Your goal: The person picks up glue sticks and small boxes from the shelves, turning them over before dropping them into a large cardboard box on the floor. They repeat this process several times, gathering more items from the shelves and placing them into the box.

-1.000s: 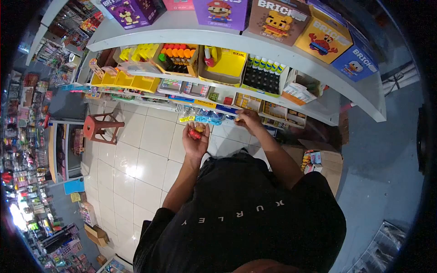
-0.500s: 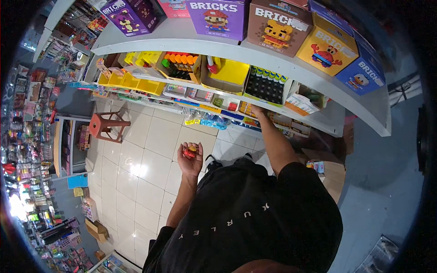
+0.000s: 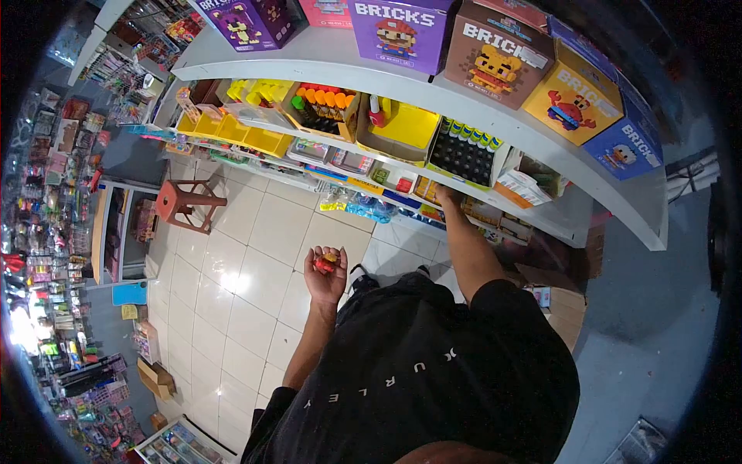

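Observation:
Palm up over the tiled floor, my left hand has its fingers curled around small red and yellow items. My right arm stretches up to the lower shelf, where my right hand is partly hidden at a compartment with small yellow-orange packs. Its fingers cannot be made out. Red packs lie in the compartment just left of it. Above it on the middle shelf stands a box of dark-capped bottles or tubes.
Boxes marked BRICKS line the top shelf. Yellow trays are at the left of the shelving. A reddish stool stands on the floor, an open cardboard box lies lower left, and another carton is at my right.
The view has shifted slightly, so the shelves appear further right. My right hand remains at the lower shelf, and my left hand still holds the red and yellow items.

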`<state>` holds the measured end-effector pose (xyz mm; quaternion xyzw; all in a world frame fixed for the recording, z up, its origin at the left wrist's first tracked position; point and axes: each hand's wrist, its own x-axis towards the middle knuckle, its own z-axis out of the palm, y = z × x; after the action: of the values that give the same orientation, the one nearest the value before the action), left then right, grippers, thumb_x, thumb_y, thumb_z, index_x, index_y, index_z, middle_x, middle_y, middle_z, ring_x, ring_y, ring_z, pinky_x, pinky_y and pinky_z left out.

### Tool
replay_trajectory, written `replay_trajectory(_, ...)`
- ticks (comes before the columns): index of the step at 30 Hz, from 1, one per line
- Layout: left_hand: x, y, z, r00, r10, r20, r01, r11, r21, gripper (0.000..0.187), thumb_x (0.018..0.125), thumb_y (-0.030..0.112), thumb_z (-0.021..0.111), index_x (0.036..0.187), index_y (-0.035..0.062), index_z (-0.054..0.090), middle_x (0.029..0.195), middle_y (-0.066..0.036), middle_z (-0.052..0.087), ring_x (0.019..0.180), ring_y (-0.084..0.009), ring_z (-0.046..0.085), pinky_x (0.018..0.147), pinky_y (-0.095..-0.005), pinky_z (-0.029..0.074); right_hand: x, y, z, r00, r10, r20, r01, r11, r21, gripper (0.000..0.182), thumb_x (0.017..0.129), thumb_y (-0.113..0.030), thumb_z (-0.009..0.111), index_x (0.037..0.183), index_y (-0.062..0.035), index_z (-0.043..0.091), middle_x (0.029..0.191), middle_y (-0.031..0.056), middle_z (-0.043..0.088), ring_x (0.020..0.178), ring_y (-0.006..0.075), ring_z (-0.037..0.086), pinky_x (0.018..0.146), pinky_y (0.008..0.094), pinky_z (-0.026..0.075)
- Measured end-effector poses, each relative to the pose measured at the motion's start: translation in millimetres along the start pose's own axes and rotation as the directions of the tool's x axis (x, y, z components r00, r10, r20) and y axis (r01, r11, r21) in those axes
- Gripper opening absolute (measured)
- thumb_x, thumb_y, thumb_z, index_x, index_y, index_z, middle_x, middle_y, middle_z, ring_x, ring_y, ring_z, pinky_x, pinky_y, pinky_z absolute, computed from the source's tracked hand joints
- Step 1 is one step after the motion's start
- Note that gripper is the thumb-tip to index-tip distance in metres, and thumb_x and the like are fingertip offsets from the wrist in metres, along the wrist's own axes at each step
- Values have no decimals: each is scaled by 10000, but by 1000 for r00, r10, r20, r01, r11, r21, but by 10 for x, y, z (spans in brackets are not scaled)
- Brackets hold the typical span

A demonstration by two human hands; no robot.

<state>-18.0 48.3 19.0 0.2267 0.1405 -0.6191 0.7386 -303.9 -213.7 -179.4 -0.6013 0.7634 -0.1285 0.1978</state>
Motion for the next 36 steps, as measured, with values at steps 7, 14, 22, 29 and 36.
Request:
replay_trajectory(7, 76, -59, 87, 996, -86, 7, 86, 996, 25, 211, 959, 279, 501, 911, 96, 594, 875, -45, 626, 893, -215, 613, 1003, -419, 437, -4, 116, -1, 1000, -21, -8, 21, 998, 52, 593, 926, -518, 442, 1363, -118, 478, 1447, 151, 419, 1342, 333, 371, 1120, 441, 270)
replay_trajectory(14, 323, -302, 414, 956, -240, 167, 233, 970, 63, 261, 951, 311, 498, 974, 72, 601, 970, -77, 622, 981, -245, 594, 1031, -432, 424, -508, -169, -610, 983, -165, -77, 182, 897, 404, 221, 781, -197, 677, 913, -26, 633, 840, 74, 667, 808, 224, 650, 758, 328, 501)
replay_trajectory(22, 490, -537, 574, 905, -399, 147, 392, 917, 77, 303, 955, 341, 494, 1019, 81, 636, 1075, -103, 650, 1058, -276, 596, 1001, -447, 451, -1980, -1274, -1851, 788, -609, -84, 441, 464, 768, 193, 826, -56, 701, 991, -8, 611, 862, 75, 658, 748, 118, 640, 646, 261, 527)
replay_trajectory(29, 582, -646, 404, 880, -439, 182, 417, 897, 145, 293, 974, 329, 465, 1054, 88, 611, 1111, -109, 645, 1057, -266, 588, 976, -413, 448, -2090, -1316, -1724, 698, -694, -175, 647, 509, 567, 220, 749, -69, 723, 948, -29, 639, 828, 106, 621, 785, 265, 634, 698, 367, 519)
replay_trajectory(36, 513, -647, 211, 876, -469, 111, 456, 881, 125, 280, 958, 310, 485, 1083, 79, 582, 1159, -130, 607, 1135, -292, 537, 1044, -457, 373, -2184, -1293, -1613, 733, -679, -31, 561, 578, 593, 115, 742, -52, 696, 777, -19, 592, 761, 135, 614, 707, 255, 646, 640, 351, 520)
